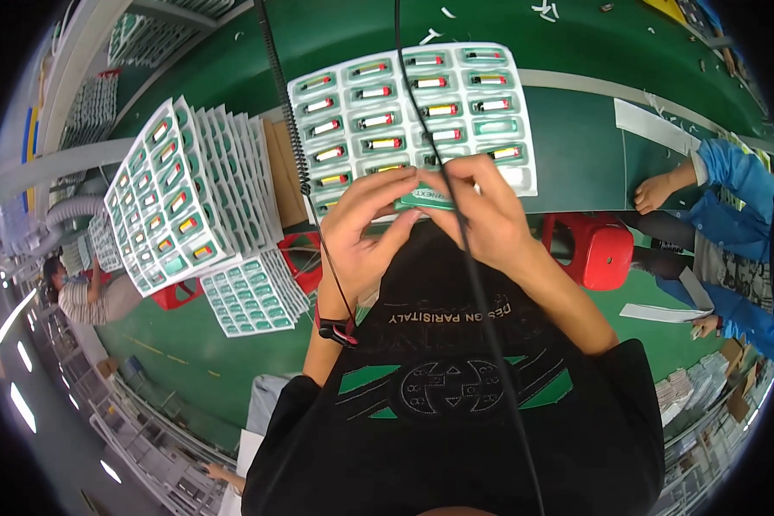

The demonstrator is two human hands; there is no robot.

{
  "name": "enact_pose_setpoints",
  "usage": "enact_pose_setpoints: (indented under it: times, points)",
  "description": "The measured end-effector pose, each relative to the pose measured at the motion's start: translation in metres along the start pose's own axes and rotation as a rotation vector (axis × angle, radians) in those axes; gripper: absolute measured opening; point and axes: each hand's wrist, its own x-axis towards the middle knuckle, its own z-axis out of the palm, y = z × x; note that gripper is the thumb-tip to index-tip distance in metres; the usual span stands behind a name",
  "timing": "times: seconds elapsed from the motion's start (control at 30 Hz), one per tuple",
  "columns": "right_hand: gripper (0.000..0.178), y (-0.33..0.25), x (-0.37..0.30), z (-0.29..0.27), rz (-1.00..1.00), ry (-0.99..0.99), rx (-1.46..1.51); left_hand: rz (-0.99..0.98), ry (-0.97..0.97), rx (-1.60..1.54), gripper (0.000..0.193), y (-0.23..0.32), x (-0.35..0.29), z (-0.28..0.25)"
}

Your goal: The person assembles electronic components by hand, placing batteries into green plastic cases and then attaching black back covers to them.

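Between the fingertips of both hands is a small, oblong green plastic case [426, 201] with pale lettering, held in front of my chest. My left hand [363, 230] pinches its left end with thumb and fingers. From the other side, my right hand [497, 225] grips it, the fingers bent over and partly hiding it. Just beyond the hands lies a white moulded tray [529, 159]. Its rows of oval pockets carry green pieces, most with a small cell coloured red, black and yellow or white. One pocket at the right shows a green piece without a cell.
Stacked filled trays [193, 249] stand tilted at the left, with more trays [254, 301] below. Dark cables [275, 86] hang across the view. A red stool [589, 249] stands right of me. A co-worker in blue sleeves [731, 198] sits at the right near white strips [654, 125].
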Motion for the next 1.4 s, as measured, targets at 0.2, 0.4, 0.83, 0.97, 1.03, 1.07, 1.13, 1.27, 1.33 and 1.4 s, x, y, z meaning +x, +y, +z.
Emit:
enact_pose_setpoints:
  times: [0.2,0.4,0.83,0.97,1.03,1.07,1.13,1.27,1.33,1.4]
  points:
    - [0.059,-0.004,-0.004,0.006,0.190,-0.063,0.338,0.154,0.103,0.034,0.033,-0.013,-0.038,-0.002]
    - [0.055,-0.022,-0.007,0.024,0.052,0.108,0.534,0.319,0.367,0.049,0.024,-0.002,-0.041,0.009]
    - [0.036,-0.038,0.008,-0.009,-0.394,-0.016,0.151,0.323,0.354,-0.156,0.030,-0.006,-0.045,0.020]
    - [0.042,-0.039,0.004,-0.013,-0.501,0.080,0.153,0.316,0.414,-0.263,0.030,-0.004,-0.044,0.033]
    - [0.049,-0.037,-0.003,-0.014,-0.444,0.073,0.254,0.303,0.396,-0.207,0.032,-0.002,-0.044,0.037]
    - [0.038,-0.037,0.000,-0.003,-0.432,0.304,0.261,0.236,0.361,-0.229,0.033,0.005,-0.044,0.036]
    - [0.038,-0.035,-0.005,-0.008,-0.416,0.288,0.259,0.261,0.378,-0.225,0.034,0.003,-0.043,0.041]
    - [0.036,-0.033,-0.009,-0.012,-0.439,0.298,0.317,0.479,0.476,-0.079,0.035,0.000,-0.039,0.050]
    - [0.037,-0.030,-0.011,-0.012,-0.430,0.298,0.349,0.587,0.450,0.030,0.036,0.007,-0.039,0.041]
    - [0.036,-0.026,-0.013,-0.016,-0.415,0.245,0.390,0.820,0.454,0.159,0.035,0.010,-0.030,0.036]
